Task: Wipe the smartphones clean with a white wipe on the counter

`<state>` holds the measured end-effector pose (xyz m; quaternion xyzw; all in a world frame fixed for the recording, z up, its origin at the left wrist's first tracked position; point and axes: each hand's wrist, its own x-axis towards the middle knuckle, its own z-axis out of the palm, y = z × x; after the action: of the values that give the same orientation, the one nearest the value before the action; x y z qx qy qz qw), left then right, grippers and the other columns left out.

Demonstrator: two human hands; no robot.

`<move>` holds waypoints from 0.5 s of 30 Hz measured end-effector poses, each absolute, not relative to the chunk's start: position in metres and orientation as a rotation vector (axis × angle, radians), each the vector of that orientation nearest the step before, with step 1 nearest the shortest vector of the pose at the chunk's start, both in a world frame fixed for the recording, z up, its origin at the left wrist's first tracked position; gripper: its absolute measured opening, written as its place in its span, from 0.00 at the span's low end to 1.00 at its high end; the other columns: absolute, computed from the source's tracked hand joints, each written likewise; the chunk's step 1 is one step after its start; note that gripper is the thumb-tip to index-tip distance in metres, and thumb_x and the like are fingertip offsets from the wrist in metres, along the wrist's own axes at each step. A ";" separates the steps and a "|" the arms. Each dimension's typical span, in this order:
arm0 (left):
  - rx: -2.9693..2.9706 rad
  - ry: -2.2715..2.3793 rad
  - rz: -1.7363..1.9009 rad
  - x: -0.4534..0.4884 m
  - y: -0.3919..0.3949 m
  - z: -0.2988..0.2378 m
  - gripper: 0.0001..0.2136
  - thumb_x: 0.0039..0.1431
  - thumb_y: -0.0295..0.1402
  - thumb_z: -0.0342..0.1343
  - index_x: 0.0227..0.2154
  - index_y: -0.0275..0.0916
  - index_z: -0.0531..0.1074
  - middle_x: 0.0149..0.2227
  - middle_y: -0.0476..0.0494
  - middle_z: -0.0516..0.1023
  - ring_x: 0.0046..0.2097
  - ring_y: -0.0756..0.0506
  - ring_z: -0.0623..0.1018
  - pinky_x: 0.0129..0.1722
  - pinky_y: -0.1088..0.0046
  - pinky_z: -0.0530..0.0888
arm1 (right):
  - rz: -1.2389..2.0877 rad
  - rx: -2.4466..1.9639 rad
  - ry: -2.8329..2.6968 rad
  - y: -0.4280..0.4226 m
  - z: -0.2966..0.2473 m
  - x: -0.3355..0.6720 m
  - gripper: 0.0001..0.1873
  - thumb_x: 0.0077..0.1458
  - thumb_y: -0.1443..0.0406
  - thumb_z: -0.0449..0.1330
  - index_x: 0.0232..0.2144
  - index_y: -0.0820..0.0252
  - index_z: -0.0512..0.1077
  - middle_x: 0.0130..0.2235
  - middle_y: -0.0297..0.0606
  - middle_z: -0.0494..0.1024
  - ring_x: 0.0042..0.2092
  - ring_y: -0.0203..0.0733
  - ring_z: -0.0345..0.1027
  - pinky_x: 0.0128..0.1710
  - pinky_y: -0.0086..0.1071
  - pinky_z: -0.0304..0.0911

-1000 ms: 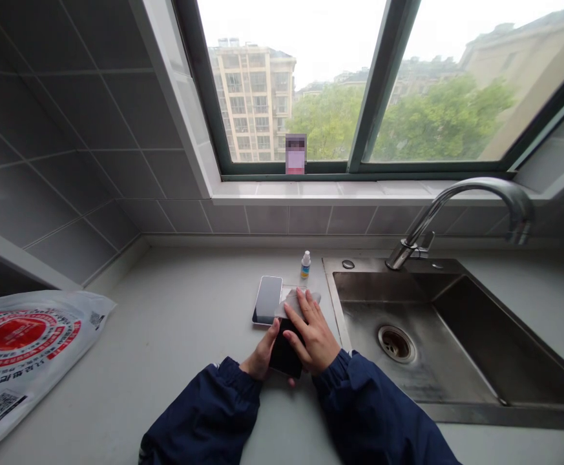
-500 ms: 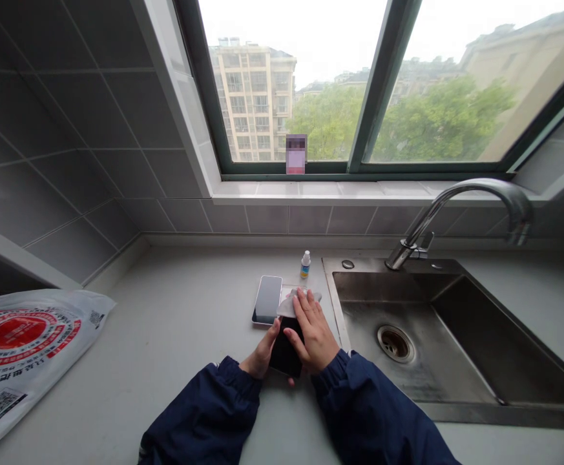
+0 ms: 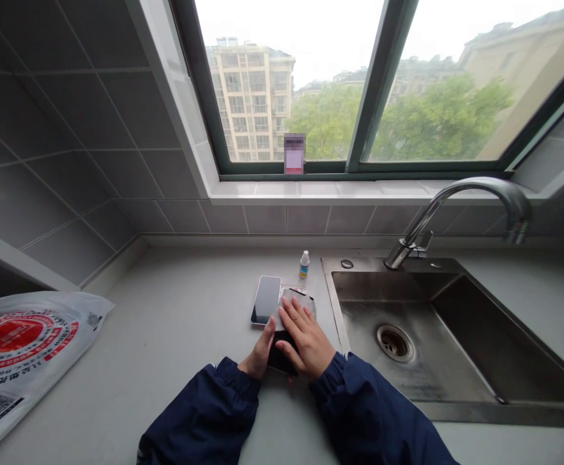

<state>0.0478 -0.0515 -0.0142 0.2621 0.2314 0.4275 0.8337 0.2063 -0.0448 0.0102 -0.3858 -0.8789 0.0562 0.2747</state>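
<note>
My left hand holds a black smartphone from beneath, its thumb along the left edge and a fingertip showing past the near right side. Over the phone's far half lies a grey cleaning cloth. My right hand presses this cloth against the screen with its fingers together and nearly flat, the thumb resting over the bare lower part. Just left of the cloth, another phone with a pale edge lies on the counter. A small white spray bottle with a blue and yellow label stands behind.
To the right is a steel sink with a curved tap. A printed white plastic bag lies at the left on the pale counter. A clear flat item shows behind the cloth. The window rises behind.
My right hand has slid toward me and slightly left, drawing the cloth down the phone. More of the screen is covered now, and the dark far edge shows behind the cloth.
</note>
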 end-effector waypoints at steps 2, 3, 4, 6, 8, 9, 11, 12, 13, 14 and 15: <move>0.629 0.542 0.779 0.045 -0.055 -0.011 0.31 0.64 0.52 0.40 0.66 0.45 0.52 0.54 0.32 0.75 0.41 0.34 0.81 0.31 0.61 0.78 | 0.121 -1.106 -2.292 -0.042 0.008 0.208 0.35 0.66 0.58 0.49 0.68 0.65 0.43 0.69 0.49 0.44 0.69 0.56 0.33 0.63 0.55 0.50; 0.662 0.563 0.734 0.043 -0.056 -0.009 0.32 0.63 0.54 0.38 0.66 0.44 0.52 0.52 0.30 0.76 0.37 0.34 0.82 0.26 0.63 0.77 | 0.108 -1.135 -2.262 -0.041 0.008 0.209 0.36 0.66 0.58 0.49 0.68 0.65 0.42 0.69 0.49 0.43 0.69 0.57 0.33 0.63 0.56 0.50; 0.680 0.575 0.713 0.043 -0.057 -0.008 0.32 0.63 0.54 0.38 0.66 0.43 0.53 0.51 0.29 0.76 0.35 0.35 0.82 0.24 0.64 0.76 | 0.099 -1.157 -2.241 -0.041 0.007 0.209 0.36 0.65 0.58 0.49 0.68 0.65 0.41 0.69 0.49 0.42 0.69 0.57 0.32 0.63 0.56 0.49; 0.667 0.578 0.717 0.044 -0.056 -0.007 0.32 0.63 0.54 0.38 0.66 0.43 0.53 0.52 0.30 0.76 0.37 0.34 0.81 0.27 0.62 0.76 | 0.103 -1.160 -2.242 -0.042 0.007 0.209 0.37 0.64 0.57 0.51 0.68 0.66 0.42 0.69 0.49 0.42 0.69 0.57 0.31 0.63 0.56 0.49; 0.601 0.543 0.789 0.046 -0.054 -0.007 0.31 0.64 0.53 0.40 0.65 0.45 0.54 0.55 0.33 0.73 0.47 0.32 0.79 0.39 0.56 0.77 | 0.135 -1.110 -2.294 -0.044 0.008 0.208 0.37 0.64 0.57 0.52 0.68 0.67 0.45 0.69 0.50 0.43 0.70 0.57 0.31 0.63 0.56 0.48; 0.559 0.501 0.841 0.048 -0.052 -0.008 0.30 0.64 0.52 0.41 0.65 0.46 0.55 0.57 0.36 0.72 0.53 0.32 0.75 0.47 0.54 0.74 | 0.158 -1.070 -2.331 -0.045 0.009 0.207 0.37 0.63 0.57 0.52 0.67 0.68 0.47 0.69 0.50 0.44 0.70 0.57 0.32 0.64 0.56 0.47; 0.481 0.385 0.941 0.052 -0.049 -0.010 0.28 0.64 0.50 0.43 0.63 0.44 0.59 0.59 0.38 0.70 0.61 0.34 0.67 0.60 0.53 0.62 | 0.211 -0.990 -2.402 -0.047 0.012 0.205 0.35 0.63 0.57 0.53 0.67 0.67 0.50 0.68 0.48 0.47 0.69 0.55 0.34 0.64 0.54 0.46; 0.449 0.333 0.977 0.053 -0.048 -0.011 0.27 0.64 0.49 0.44 0.62 0.43 0.61 0.59 0.39 0.70 0.64 0.36 0.64 0.64 0.54 0.57 | 0.238 -0.957 -2.430 -0.048 0.013 0.204 0.35 0.63 0.57 0.53 0.66 0.66 0.51 0.68 0.47 0.48 0.69 0.54 0.35 0.65 0.54 0.46; 0.422 0.303 1.008 0.054 -0.047 -0.011 0.26 0.64 0.48 0.44 0.60 0.41 0.64 0.59 0.39 0.70 0.65 0.38 0.61 0.65 0.56 0.53 | 0.264 -0.929 -2.453 -0.049 0.014 0.204 0.34 0.62 0.57 0.54 0.66 0.65 0.52 0.68 0.46 0.49 0.69 0.54 0.36 0.65 0.53 0.45; 0.403 0.297 1.036 0.054 -0.047 -0.010 0.25 0.65 0.47 0.44 0.58 0.40 0.67 0.58 0.38 0.71 0.66 0.39 0.60 0.66 0.58 0.51 | 0.290 -0.903 -2.471 -0.050 0.016 0.204 0.34 0.62 0.57 0.54 0.66 0.65 0.53 0.68 0.46 0.50 0.69 0.53 0.36 0.65 0.53 0.44; 0.389 0.312 1.057 0.054 -0.046 -0.009 0.24 0.65 0.47 0.44 0.56 0.38 0.70 0.57 0.38 0.73 0.66 0.39 0.60 0.66 0.59 0.51 | 0.315 -0.878 -2.486 -0.050 0.017 0.204 0.34 0.62 0.56 0.54 0.65 0.65 0.53 0.68 0.45 0.50 0.69 0.53 0.37 0.66 0.53 0.42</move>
<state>0.0539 -0.0464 -0.0085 0.1838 0.1472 0.4989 0.8341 0.2038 -0.0503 0.0174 -0.3208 -0.9088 0.1150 0.2408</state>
